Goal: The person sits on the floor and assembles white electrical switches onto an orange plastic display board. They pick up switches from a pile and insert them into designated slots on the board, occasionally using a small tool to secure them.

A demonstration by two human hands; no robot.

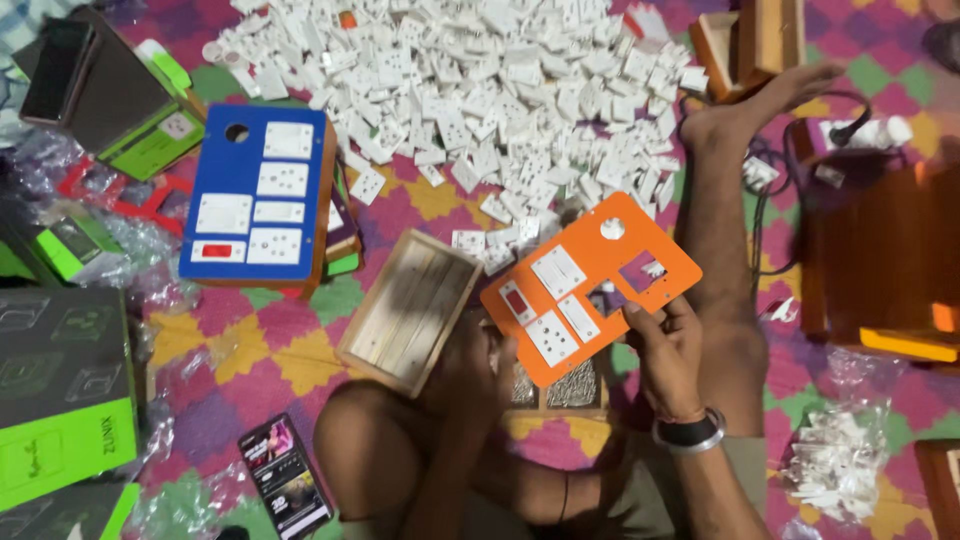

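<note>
Right now I see one orange plate (590, 280) held tilted between both hands, above my lap and the patterned mat (250, 350). My right hand (668, 350) grips its lower right edge, thumb on the face and fingers curled behind. My left hand (478, 362) is at the lower left corner, fingers wrapped under the plate; it is blurred, so I cannot tell how firmly it grips. On the orange plate I count four white parts fitted, one with a red rocker, plus one round hole and two open rectangular cut-outs.

One blue plate (258, 195) lies on a wooden box to the left, well apart, carrying six fitted parts and one round hole. One open wooden tray (410, 310) lies just beside the left hand, partly under the orange plate's corner. A small box of screws (575, 385) sits below the plate, mostly hidden by it.

Beyond the plate spreads one big heap of loose white switches (480, 90), far too many to count. My bare leg (715, 200) stretches up the right side, its foot touching the heap's edge. One phone (285, 475) lies lit by my knee. Green-and-black cartons (65, 400) stack on the left, at least three. One bag of white parts (835, 460) lies at lower right, and dark wooden boxes (880, 260) stand on the right, blurred
</note>
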